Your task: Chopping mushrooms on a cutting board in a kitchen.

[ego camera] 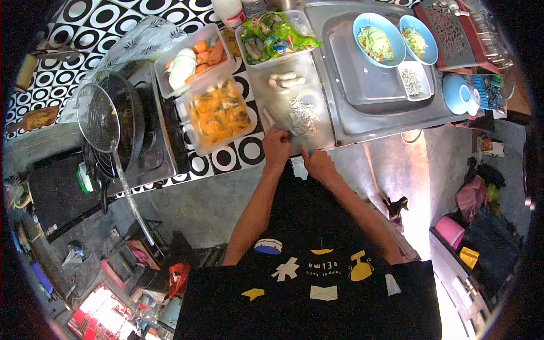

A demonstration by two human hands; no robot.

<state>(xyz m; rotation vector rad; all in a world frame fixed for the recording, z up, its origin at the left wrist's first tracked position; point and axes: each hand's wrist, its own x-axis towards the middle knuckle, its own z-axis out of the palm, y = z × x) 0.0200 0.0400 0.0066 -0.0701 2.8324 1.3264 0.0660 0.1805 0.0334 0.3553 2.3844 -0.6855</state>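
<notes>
My right hand [318, 163] is closed around the blue handle of a knife [296, 135], whose blade lies over a pale cutting board [314, 70]. Curled at the board's near edge, my left hand [277, 146] has its fingertips beside the blade; whatever they press on is hidden. Thin whitish strips [305, 115] lie heaped just beyond the blade. Several whole pale pieces, perhaps peeled roots or mushrooms [285, 81], rest farther up the board. Another pale piece [268, 115] lies left of the blade.
To the left stand a plastic box of orange food [221, 114], a box with carrots [163, 83] and a wok [129, 114] with a long-handled strainer [100, 117]. On the right, the steel sink [340, 123] holds blue bowls [361, 53] and a white dish [423, 89].
</notes>
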